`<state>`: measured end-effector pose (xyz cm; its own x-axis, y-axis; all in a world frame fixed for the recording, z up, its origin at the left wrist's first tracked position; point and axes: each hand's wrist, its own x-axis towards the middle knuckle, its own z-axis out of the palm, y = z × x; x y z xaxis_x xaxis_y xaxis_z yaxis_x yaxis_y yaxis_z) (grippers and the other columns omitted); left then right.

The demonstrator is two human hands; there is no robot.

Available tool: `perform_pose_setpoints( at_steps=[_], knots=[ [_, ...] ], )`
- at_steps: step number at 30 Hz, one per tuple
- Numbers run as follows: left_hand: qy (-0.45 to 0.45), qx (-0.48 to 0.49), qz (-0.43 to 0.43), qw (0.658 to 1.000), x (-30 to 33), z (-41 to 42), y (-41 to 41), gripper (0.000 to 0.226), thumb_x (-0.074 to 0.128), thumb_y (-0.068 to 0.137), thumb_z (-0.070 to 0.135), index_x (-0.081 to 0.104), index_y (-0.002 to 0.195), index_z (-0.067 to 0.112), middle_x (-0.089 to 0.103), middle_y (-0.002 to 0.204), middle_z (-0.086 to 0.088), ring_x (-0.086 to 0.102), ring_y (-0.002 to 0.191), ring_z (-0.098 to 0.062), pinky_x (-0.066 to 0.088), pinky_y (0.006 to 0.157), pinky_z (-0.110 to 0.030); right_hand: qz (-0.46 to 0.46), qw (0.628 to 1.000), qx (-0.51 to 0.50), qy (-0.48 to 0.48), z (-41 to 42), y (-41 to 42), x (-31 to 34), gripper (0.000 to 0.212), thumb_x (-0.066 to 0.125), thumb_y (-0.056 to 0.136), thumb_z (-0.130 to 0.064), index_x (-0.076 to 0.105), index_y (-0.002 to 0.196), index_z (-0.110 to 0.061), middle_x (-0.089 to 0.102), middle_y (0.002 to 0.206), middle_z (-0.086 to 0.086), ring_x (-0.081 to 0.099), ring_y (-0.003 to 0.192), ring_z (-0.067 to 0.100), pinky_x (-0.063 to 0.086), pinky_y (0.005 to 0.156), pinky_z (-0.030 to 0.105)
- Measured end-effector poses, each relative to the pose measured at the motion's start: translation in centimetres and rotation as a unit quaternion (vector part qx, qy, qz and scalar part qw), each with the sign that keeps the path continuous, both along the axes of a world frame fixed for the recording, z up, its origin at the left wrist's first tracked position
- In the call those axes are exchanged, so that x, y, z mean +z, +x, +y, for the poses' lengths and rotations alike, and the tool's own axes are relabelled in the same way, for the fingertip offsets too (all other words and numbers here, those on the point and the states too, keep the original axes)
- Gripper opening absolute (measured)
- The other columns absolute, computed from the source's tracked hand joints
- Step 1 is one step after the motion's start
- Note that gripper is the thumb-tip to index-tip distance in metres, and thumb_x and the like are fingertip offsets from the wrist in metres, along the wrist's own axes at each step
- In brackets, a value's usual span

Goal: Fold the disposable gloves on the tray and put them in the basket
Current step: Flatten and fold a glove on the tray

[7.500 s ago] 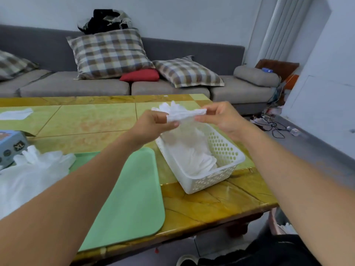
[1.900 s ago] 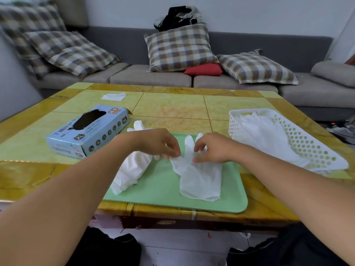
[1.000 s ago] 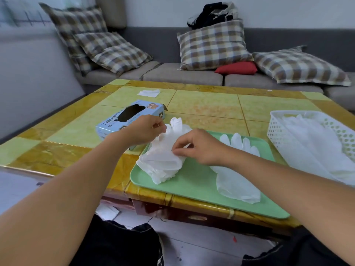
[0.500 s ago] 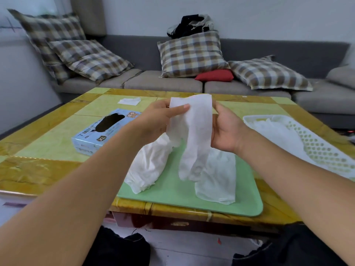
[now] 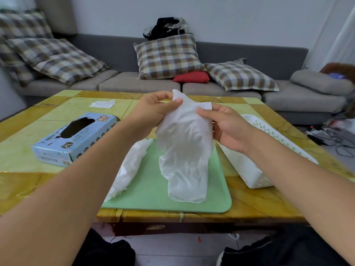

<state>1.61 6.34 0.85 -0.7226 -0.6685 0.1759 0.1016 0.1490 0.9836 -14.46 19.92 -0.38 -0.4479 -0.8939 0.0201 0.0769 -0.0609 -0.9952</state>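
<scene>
Two hands are holding one white disposable glove (image 5: 185, 135) up over the green tray (image 5: 153, 191), its lower end hanging down close to, perhaps brushing, the tray. Going from the left: the blue glove box (image 5: 74, 138) is lying on the tabletop (image 5: 23, 187) at the far left, well apart from the work. Next to it, a bunched glove (image 5: 130, 166) is resting across the tray's left edge, waiting its turn. The left hand (image 5: 151, 112) is pinching the raised glove's top left corner between thumb and fingers; the right hand (image 5: 224, 127) is pinching the top right corner, its other fingers loosely curled behind the film. Under the raised glove another glove seems to be lying on the tray, though I cannot tell the two apart where they overlap.

To fold well, I judge the corners should be kept level and lightly taut so the thin film is hanging flat, then brought together evenly; a loose pinch is likely to let it slip or crumple.

Further right, the white basket (image 5: 247, 169) is sitting just beside the tray's right edge, partly behind the right forearm, so the carry across is looking short. Open tabletop is lying beyond the hands; the near edge is running close under the tray, so anything dropped there could be sliding off.
</scene>
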Motion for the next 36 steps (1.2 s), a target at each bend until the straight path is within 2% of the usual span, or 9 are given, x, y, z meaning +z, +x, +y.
perform_pose_setpoints(
  at_steps=[4,8,10,14,18,23,25,29,36],
  knots=[
    [0.007,-0.027,-0.023,0.999,0.6,-0.1,-0.5,0.015,0.065,0.097,0.023,0.075,0.093,0.013,0.074,0.086,-0.006,0.069,0.075,-0.017,0.058,0.071,-0.032,-0.063,0.997,0.033,-0.005,0.7,-0.3,0.6,0.037,0.065,0.098,-0.022,0.065,0.128,-0.002,0.074,0.113,0.012,0.073,0.092,0.022,0.062,0.074,0.033],
    [0.018,0.015,-0.088,0.996,-0.4,-0.6,-1.5,0.024,0.067,0.097,0.026,0.074,0.102,0.003,0.072,0.088,-0.009,0.065,0.076,-0.018,0.056,0.070,-0.030,-0.072,0.995,0.035,0.056,0.1,-1.1,-0.8,0.038,0.065,0.098,-0.025,0.066,0.129,-0.003,0.072,0.123,0.014,0.070,0.107,0.028,0.057,0.092,0.039],
    [0.006,0.045,-0.120,0.992,-1.5,-0.6,-2.1,0.024,0.069,0.095,0.026,0.074,0.100,0.003,0.071,0.085,-0.007,0.063,0.073,-0.019,0.056,0.066,-0.028,-0.066,0.995,0.007,0.070,-0.5,-1.2,-1.7,0.030,0.066,0.098,-0.021,0.068,0.122,-0.003,0.073,0.118,0.014,0.072,0.100,0.026,0.058,0.088,0.037],
    [-0.058,0.065,0.009,0.996,-0.3,-0.1,-2.7,0.009,0.070,0.094,0.021,0.077,0.090,0.016,0.076,0.085,0.000,0.070,0.076,-0.014,0.059,0.073,-0.027,0.011,0.996,-0.065,-0.057,-1.3,-1.8,-0.7,0.017,0.065,0.098,-0.014,0.073,0.110,-0.005,0.076,0.107,0.012,0.073,0.089,0.021,0.061,0.076,0.033],
    [-0.147,0.018,0.082,0.986,1.7,0.0,-2.0,0.010,0.070,0.093,0.017,0.077,0.100,0.014,0.078,0.098,0.000,0.073,0.096,-0.016,0.057,0.089,-0.027,0.096,0.983,-0.051,-0.151,-0.4,-2.4,1.2,0.015,0.069,0.094,-0.011,0.074,0.108,-0.011,0.075,0.113,0.012,0.071,0.103,0.023,0.059,0.091,0.036],
    [-0.191,-0.013,-0.099,0.977,-2.9,-0.7,-0.9,0.006,0.076,0.086,0.009,0.077,0.091,0.011,0.078,0.085,0.001,0.071,0.071,-0.004,0.054,0.071,-0.016,0.267,0.963,-0.004,0.024,0.0,-3.0,-3.0,0.014,0.081,0.083,-0.008,0.078,0.097,-0.008,0.077,0.097,0.009,0.067,0.082,0.009,0.053,0.077,0.025],
    [-0.228,-0.070,-0.188,0.953,-4.7,-1.4,-0.4,0.009,0.080,0.083,0.011,0.078,0.091,0.012,0.078,0.084,0.000,0.073,0.075,-0.011,0.057,0.078,-0.023,0.320,0.940,0.053,0.104,0.2,-3.1,-4.9,0.011,0.082,0.083,-0.012,0.078,0.093,-0.007,0.075,0.089,0.006,0.064,0.077,0.008,0.049,0.076,0.025],
    [-0.277,-0.213,-0.325,0.879,-6.5,-1.5,-0.1,0.016,0.084,0.079,0.013,0.078,0.082,0.028,0.077,0.081,0.011,0.070,0.076,0.000,0.050,0.077,-0.014,0.413,0.887,0.151,0.142,0.5,-2.3,-5.8,0.005,0.081,0.082,-0.008,0.079,0.084,-0.013,0.074,0.082,0.006,0.062,0.073,0.008,0.050,0.073,0.030],
    [-0.316,-0.279,-0.415,0.806,-6.0,-0.8,-0.4,0.015,0.084,0.079,0.028,0.081,0.093,0.026,0.077,0.091,0.014,0.070,0.093,-0.004,0.053,0.099,-0.035,0.458,0.825,0.271,0.188,0.7,-1.6,-6.1,0.010,0.082,0.081,-0.014,0.080,0.090,-0.018,0.077,0.087,-0.009,0.070,0.088,0.010,0.056,0.088,0.032]
  ],
)
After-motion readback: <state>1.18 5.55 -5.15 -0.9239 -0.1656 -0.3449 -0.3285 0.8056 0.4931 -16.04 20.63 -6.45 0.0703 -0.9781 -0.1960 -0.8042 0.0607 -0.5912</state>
